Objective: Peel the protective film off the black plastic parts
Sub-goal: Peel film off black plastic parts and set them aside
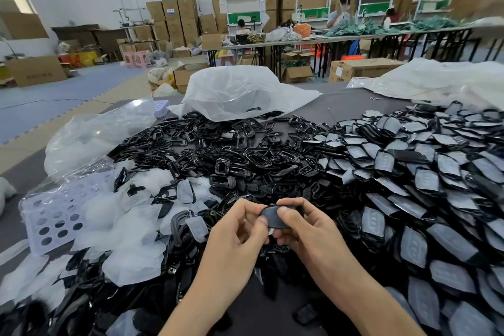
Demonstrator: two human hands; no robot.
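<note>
1. Black part: one small, rounded piece is being held just above the near side of the table, straight in front of the person and between both hands.
2. The left hand is pinching the black part's left end, its thumb lying on top and the other fingers curling round behind and underneath.
3. The right hand is gripping the black part's right end, its thumb pressing on the top face while the other fingers are wrapping over the far edge and below.
4. The black part's face is looking dull dark grey. Whether any film is lying on it cannot be told from here.
5. To the right of the black part, a wide heap of film-covered parts is spreading across the table, each one showing a pale grey sheet on its face.
6. Beyond the black part, a heap of glossy black frames is lying tangled, each frame open in the middle.
7. To the left of the black part, loose sheets of film, whitish and see-through, are piling over more black pieces.
8. Further left of the black part, a pale purple tray with round holes is lying flat, partly under clear plastic.
9. Far beyond the black part, past the frames, a big white bag is slumping on the table.
10. Beyond the black part and well to its left, a crumpled clear bag is sitting behind the tray.
</note>
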